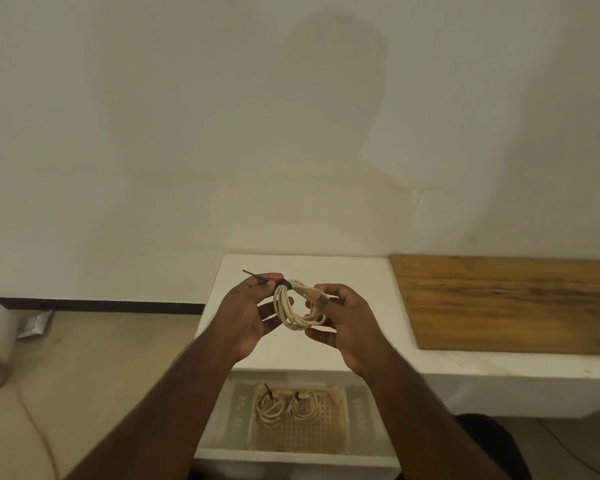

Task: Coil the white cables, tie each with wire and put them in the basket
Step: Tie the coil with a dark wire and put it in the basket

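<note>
The basket is partly hidden behind both forearms; 2 tied coils lie inside. Above it, over the white ledge, the left hand pinches the dark wire wrapped round the white cable coil, which the right hand grips. A wooden board lies to the right.

Beside the matt white ledge lies a grained wood board; below the ledge, a perforated plastic basket.

No readable text, labels or numbers anywhere.
</note>
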